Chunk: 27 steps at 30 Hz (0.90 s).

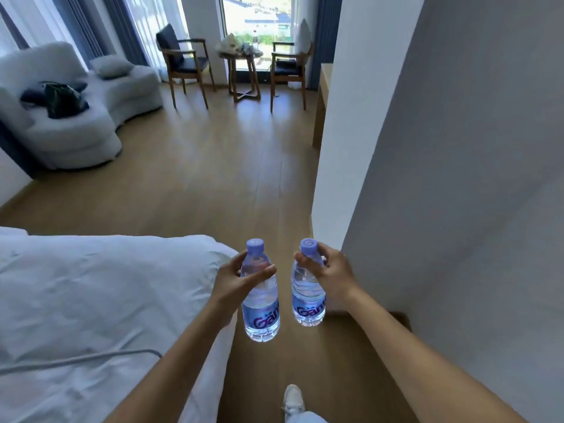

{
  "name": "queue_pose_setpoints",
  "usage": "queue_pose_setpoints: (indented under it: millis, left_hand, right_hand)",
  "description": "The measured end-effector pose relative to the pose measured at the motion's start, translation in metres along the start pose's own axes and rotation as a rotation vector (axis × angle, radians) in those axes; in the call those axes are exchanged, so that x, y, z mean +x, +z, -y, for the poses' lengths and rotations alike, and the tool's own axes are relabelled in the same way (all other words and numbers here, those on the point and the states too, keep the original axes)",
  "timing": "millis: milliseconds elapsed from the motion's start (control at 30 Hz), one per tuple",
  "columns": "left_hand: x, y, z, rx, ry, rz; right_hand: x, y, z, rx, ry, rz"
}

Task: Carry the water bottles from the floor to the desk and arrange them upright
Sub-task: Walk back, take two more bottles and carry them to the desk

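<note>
My worry is the right water bottle (308, 293) — my right hand (331, 274) pinches it only at the neck just under the cap, so the heavy body could swing or slip as I round the white wall corner (335, 132) toward the bench (324, 96) peeking out at one o'clock. My left hand (236, 280) has its fingers (268, 269) wrapped round the shoulder of the left water bottle (261, 303). Both bottles hang upright, cap at twelve o'clock, over the wooden floor (198, 178) beside the bed (91, 300).
</note>
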<state>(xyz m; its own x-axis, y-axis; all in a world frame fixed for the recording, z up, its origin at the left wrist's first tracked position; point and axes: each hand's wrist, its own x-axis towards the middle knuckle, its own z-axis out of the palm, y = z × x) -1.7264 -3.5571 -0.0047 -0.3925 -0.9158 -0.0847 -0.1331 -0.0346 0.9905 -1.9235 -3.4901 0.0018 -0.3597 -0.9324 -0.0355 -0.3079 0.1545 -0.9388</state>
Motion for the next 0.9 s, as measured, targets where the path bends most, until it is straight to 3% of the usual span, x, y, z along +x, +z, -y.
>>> queue_pose_setpoints:
  millis: [167, 600, 900]
  left_hand:
    - [0.142, -0.032, -0.012, -0.066, -0.068, -0.038]
    - [0.541, -0.11, -0.046, -0.184, -0.063, 0.049]
    - [0.812, -0.102, -0.072, -0.123, -0.075, 0.113]
  right_hand:
    - [0.148, 0.007, 0.027, -0.001, -0.015, 0.063]
    - [0.537, 0.06, 0.062, 0.078, 0.055, 0.013]
    - [0.786, 0.037, 0.071, 0.125, 0.053, -0.065]
